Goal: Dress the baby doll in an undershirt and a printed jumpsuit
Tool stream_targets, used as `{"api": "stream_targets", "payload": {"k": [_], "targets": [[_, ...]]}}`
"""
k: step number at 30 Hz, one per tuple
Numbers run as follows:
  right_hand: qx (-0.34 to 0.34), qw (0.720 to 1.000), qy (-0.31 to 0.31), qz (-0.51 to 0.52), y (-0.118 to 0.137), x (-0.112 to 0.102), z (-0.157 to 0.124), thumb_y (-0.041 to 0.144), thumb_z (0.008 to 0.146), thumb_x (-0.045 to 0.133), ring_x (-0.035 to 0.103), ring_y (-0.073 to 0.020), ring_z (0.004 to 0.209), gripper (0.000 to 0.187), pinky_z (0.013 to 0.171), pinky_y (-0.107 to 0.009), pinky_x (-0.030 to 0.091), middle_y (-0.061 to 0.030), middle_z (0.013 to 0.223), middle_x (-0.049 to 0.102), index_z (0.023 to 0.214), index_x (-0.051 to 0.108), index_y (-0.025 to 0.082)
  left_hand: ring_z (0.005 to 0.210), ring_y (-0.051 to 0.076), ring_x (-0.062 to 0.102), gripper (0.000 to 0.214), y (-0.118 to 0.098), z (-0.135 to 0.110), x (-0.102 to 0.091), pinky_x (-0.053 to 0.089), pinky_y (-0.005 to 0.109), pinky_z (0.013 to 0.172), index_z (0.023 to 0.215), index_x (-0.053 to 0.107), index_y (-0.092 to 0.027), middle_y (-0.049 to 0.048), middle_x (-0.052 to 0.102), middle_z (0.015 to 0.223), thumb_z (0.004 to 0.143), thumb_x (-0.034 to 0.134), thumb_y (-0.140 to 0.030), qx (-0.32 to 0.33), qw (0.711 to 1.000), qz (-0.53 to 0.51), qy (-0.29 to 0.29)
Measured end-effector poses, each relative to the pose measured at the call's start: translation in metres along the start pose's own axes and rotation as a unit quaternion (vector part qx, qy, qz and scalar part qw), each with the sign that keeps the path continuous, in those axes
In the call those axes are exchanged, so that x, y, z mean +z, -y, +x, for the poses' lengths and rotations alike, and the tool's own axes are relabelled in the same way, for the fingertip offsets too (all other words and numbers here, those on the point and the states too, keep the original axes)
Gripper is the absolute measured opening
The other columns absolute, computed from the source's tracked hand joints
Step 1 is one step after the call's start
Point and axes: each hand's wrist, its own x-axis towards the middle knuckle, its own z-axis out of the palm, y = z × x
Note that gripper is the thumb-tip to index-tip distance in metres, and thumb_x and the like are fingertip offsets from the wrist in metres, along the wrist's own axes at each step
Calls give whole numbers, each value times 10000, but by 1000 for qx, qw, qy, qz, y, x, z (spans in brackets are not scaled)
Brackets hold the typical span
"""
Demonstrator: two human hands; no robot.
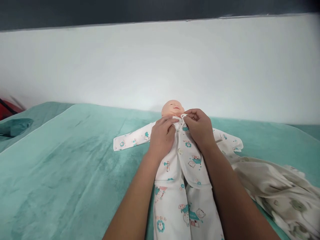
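A baby doll [172, 107] lies on its back, dressed in a white printed baby jacket [168, 168] with sleeves spread to both sides. My right hand [200, 128] pinches the jacket's collar edge at the neck, just under the doll's chin. On the other side of the front opening, my left hand [163, 137] has its fingers and thumb closed on the collar. A pale button [180, 151] shows lower on the jacket front. Matching white printed trousers [172, 213] extend below the hem, between my forearms. The fabric under my fingertips is partly hidden.
A teal soft cover [75, 173] spreads under everything. To the right lies a crumpled cream cloth [277, 190] with a grey-green print. Behind stands a white wall [160, 63] with a dark band above. A red object [8, 109] shows at the far left.
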Motion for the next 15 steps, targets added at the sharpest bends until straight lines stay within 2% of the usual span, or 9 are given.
{"api": "stream_targets", "payload": {"k": [3, 5, 7, 9, 12, 15], "targets": [[-45, 999, 11, -26, 3, 0, -3, 178, 717, 529, 539, -149, 662, 242, 656, -305, 429, 3, 800, 610, 906, 673, 226, 1233, 181, 548, 265, 0, -1, -2, 394, 363, 1102, 1003, 697, -266, 1, 636, 1275, 897, 484, -150, 0, 1000, -18, -1], [-104, 992, 17, -71, 5, 0, -6, 136, 713, 499, 568, -174, 790, 207, 762, -335, 445, -32, 919, 614, 785, 676, 217, 1235, 184, 547, 202, -1, -2, -4, 386, 366, 1110, 951, 699, -263, 1, 635, 1274, 886, 534, -165, 5, 999, -38, 6], [-168, 979, 33, -113, 7, -3, -7, 93, 702, 468, 561, -210, 943, 205, 848, -358, 431, -55, 986, 616, 673, 634, 209, 1238, 183, 543, 175, -2, -6, -5, 377, 369, 1118, 926, 697, -260, 4, 633, 1276, 882, 554, -169, 11, 998, -57, 12], [-224, 961, 70, -148, 10, -9, -9, 48, 675, 429, 539, -226, 1003, 229, 864, -358, 421, -56, 953, 634, 634, 585, 210, 1248, 184, 533, 175, -3, -13, -7, 368, 378, 1124, 929, 698, -261, 12, 625, 1282, 886, 554, -171, 6, 997, -72, 6], [-277, 933, 130, -191, 17, -19, -11, 21, 622, 409, 548, -210, 870, 220, 778, -330, 418, -35, 784, 629, 616, 518, 212, 1296, 193, 491, 182, -3, -28, -8, 354, 393, 1136, 993, 699, -269, 28, 575, 1346, 904, 552, -211, -10, 996, -94, -5], [-283, 923, 146, -218, 25, -22, -15, 49, 611, 423, 513, -177, 678, 169, 679, -313, 383, -8, 624, 559, 577, 464, 208, 1346, 202, 438, 206, -1, -40, -9, 330, 411, 1154, 1069, 686, -282, 35, 518, 1410, 916, 551, -253, -13, 995, -101, -4]]}}
